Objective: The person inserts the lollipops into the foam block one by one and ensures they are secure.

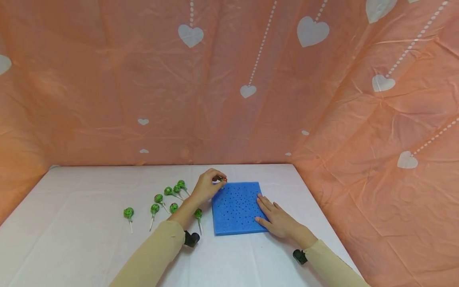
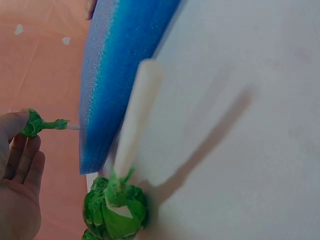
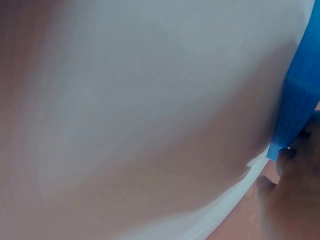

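Near the back left corner of a blue foam block [image 1: 236, 211], my left hand [image 1: 206, 189] pinches the green-wrapped head of a lollipop [image 2: 34, 124]. Its white stick meets the block's top face in the left wrist view; how deep it goes is hidden. Small dark holes dot that face. My right hand [image 1: 279, 220] rests on the block's right edge, fingers extended. Close to the left wrist camera lies another lollipop [image 2: 115, 207], its stick beside the block.
Several green lollipops lie loose on the white tablecloth left of the block, such as one lollipop [image 1: 128, 213] furthest left and one [image 1: 198, 214] near the block's left side. An orange curtain [image 1: 215, 119] with white hearts hangs behind the table [image 1: 82, 215].
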The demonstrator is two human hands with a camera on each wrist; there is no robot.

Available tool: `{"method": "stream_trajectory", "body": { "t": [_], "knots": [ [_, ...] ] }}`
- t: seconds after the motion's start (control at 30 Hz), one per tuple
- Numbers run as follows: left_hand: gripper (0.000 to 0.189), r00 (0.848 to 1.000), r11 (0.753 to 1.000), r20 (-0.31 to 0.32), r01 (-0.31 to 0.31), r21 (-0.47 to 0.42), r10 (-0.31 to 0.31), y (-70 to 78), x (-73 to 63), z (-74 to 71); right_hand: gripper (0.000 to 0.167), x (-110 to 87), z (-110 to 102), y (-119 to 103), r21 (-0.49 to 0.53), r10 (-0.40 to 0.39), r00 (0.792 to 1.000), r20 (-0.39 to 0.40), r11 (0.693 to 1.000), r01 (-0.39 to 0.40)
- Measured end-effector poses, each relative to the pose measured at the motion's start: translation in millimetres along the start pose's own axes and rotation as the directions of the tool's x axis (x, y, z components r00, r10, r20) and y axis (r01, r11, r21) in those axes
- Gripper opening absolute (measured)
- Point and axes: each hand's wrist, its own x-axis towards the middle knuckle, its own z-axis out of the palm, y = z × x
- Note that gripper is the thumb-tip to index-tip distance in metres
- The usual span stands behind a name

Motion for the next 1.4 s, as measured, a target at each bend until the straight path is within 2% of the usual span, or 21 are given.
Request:
{"method": "stream_trajectory", "body": {
  "t": [0.4,0.6,0.77,1.07,1.4],
  "knots": [
    [0.018,0.999,0.999,-0.018,-0.036,0.035,0.037,-3.0,-1.1,0.7,0.077,0.9,2,-1,0.008,0.003,1.000,0.009,1.000,-0.003],
    [0.025,0.999,0.999,-0.030,-0.044,0.011,0.044,-2.5,-2.5,-2.5,0.076,0.9,5,1,0.000,-0.003,1.000,0.001,1.000,0.003],
    [0.024,0.997,0.997,-0.051,-0.067,-0.024,0.066,1.5,-6.4,-9.6,0.076,0.8,5,2,0.006,-0.001,1.000,0.000,1.000,0.001],
    [0.021,0.993,0.995,-0.084,-0.087,-0.046,0.083,5.5,-24.0,-28.4,0.078,1.1,5,4,-0.002,0.006,1.000,0.006,1.000,-0.006],
    [0.016,0.993,0.990,-0.006,-0.118,0.072,0.119,-4.7,-51.4,-50.3,0.078,1.1,1,2,0.005,0.003,1.000,0.006,1.000,-0.003]
  ]
}}
